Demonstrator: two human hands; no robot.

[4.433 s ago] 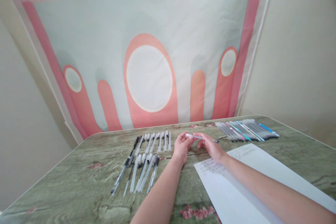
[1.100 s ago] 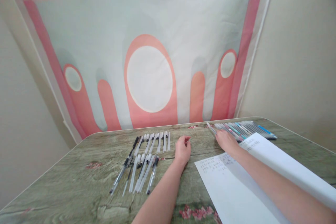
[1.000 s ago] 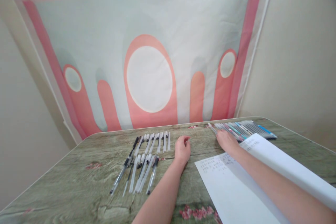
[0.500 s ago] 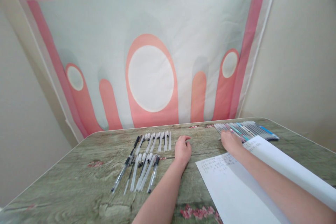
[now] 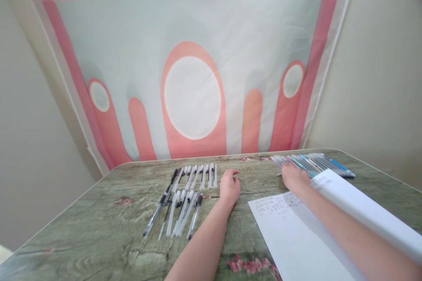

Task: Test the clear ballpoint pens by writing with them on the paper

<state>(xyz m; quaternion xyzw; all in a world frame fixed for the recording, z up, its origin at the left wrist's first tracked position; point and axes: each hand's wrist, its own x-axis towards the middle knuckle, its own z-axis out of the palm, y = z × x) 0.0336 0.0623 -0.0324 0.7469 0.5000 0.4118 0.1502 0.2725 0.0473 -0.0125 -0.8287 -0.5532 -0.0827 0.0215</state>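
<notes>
My left hand rests on the table, fingers loosely curved with a gap at the thumb and nothing visible in them. Just left of it lies an upper row of clear pens with white and black parts. Below that is a second group of clear and black pens, some slanted. At the far right my right hand is over the near left part of a row of slim pens, mostly clear or grey with a few blue, teal and pink. Its fingertips are mostly hidden, so their grip does not show.
White paper with handwriting lies folded or overlapping under my right forearm. The wood-patterned table has printed pink flowers. Behind it hangs a pink and pale cloth, between plain walls.
The view has shifted slightly, moving the scene a little rightward. My right hand stays at the right-hand pen row, with a small change in pose. My left hand holds its place on the table.
</notes>
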